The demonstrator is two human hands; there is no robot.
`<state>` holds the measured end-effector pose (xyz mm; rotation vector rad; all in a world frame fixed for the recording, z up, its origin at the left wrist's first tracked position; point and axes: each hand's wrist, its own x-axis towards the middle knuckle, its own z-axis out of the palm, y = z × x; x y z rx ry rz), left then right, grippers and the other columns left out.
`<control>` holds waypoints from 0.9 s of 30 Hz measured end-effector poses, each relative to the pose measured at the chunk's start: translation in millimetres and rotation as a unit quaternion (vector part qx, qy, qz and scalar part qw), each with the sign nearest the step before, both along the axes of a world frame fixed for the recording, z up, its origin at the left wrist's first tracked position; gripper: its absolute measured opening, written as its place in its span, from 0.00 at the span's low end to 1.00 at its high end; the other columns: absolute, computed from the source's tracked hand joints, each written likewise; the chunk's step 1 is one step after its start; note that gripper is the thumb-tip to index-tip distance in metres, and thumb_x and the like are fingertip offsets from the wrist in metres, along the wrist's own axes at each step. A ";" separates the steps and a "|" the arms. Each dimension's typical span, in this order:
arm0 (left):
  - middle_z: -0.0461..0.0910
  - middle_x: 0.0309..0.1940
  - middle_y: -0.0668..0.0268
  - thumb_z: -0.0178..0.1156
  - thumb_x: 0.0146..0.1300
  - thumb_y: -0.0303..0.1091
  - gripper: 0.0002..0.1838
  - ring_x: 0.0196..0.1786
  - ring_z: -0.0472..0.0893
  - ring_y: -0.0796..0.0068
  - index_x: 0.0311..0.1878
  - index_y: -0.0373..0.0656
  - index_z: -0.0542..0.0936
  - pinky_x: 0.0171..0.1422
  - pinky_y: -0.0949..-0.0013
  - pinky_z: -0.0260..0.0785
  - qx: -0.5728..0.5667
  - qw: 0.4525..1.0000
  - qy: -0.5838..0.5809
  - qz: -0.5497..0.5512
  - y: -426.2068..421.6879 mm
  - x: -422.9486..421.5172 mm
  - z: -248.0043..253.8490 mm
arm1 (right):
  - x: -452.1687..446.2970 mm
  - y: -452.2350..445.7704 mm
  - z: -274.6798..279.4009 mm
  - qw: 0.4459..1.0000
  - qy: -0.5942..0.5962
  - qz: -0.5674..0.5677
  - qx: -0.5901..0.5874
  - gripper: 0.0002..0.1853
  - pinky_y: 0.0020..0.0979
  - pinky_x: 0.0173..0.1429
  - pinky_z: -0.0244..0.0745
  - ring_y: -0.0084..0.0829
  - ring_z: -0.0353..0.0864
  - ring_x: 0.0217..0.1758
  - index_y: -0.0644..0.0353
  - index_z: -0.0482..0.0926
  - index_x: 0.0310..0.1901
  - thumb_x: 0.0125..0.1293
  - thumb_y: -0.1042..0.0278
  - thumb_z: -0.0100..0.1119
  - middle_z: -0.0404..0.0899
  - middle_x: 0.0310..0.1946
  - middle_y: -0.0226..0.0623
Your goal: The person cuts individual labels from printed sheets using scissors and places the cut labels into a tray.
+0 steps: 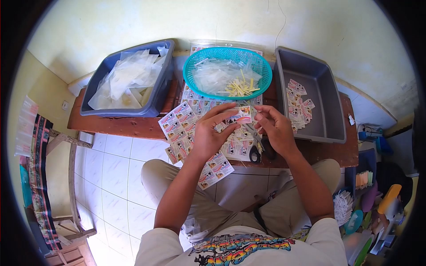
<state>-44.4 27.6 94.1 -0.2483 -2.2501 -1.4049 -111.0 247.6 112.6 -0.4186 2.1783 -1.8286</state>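
A small printed label (240, 116) is pinched between the thumb and fingers of my left hand (212, 131), its printed face showing. Close to the label's right end, my right hand (274, 128) has its thumb and fingertips pressed together; what they grip, if anything, is too small to make out. Scissors (254, 153) with dark handles are just below the right hand, partly hidden by it. Printed label sheets (179, 119) overlap on the bench under my hands, and one sheet (216, 170) hangs over the front edge.
At the back, a turquoise basket (188, 80) holds clear plastic bags and yellowish strips (242, 88). On the left stands a blue-grey tub (162, 91) of translucent bags. A grey tub (326, 106) on the right contains cut labels (298, 104). All stand on a brown wooden bench (106, 125).
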 end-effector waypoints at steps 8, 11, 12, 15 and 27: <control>0.86 0.64 0.58 0.79 0.57 0.24 0.23 0.65 0.86 0.60 0.58 0.43 0.90 0.69 0.60 0.79 -0.011 1.000 0.016 0.003 0.9 2.3 -1.1 | 19.9 29.8 -17.5 0.911 0.186 0.104 0.352 0.28 0.44 0.57 0.84 0.50 0.87 0.52 0.62 0.80 0.66 0.68 0.61 0.72 0.82 0.52 0.52; 0.86 0.64 0.58 0.79 0.57 0.23 0.23 0.65 0.86 0.60 0.58 0.43 0.90 0.69 0.60 0.80 -0.015 1.000 0.021 0.006 2.2 2.6 -1.9 | 35.5 31.8 -21.8 0.865 0.116 0.125 0.471 0.35 0.50 0.63 0.82 0.55 0.84 0.60 0.62 0.74 0.71 0.65 0.60 0.74 0.75 0.60 0.53; 0.86 0.64 0.58 0.79 0.57 0.23 0.23 0.65 0.86 0.60 0.58 0.43 0.90 0.69 0.60 0.80 -0.015 1.000 0.022 0.007 2.4 3.0 -1.6 | 38.8 32.3 -31.5 0.848 0.152 0.127 0.491 0.38 0.50 0.63 0.82 0.54 0.83 0.61 0.60 0.72 0.73 0.64 0.59 0.75 0.73 0.62 0.51; 0.86 0.64 0.58 0.79 0.57 0.22 0.23 0.65 0.86 0.60 0.57 0.42 0.90 0.68 0.60 0.80 -0.013 1.000 0.022 0.011 4.6 4.4 -1.5 | 45.7 27.2 -37.1 0.833 0.174 0.134 0.508 0.41 0.51 0.64 0.82 0.54 0.82 0.63 0.58 0.69 0.76 0.63 0.60 0.75 0.71 0.65 0.50; 0.86 0.63 0.59 0.80 0.56 0.24 0.22 0.64 0.86 0.59 0.55 0.42 0.90 0.68 0.60 0.80 -0.024 0.999 0.029 0.024 16.6 15.0 -0.7 | 42.8 30.0 -56.6 0.876 0.178 0.123 0.431 0.37 0.53 0.59 0.83 0.58 0.84 0.56 0.67 0.68 0.76 0.64 0.75 0.60 0.76 0.58 0.56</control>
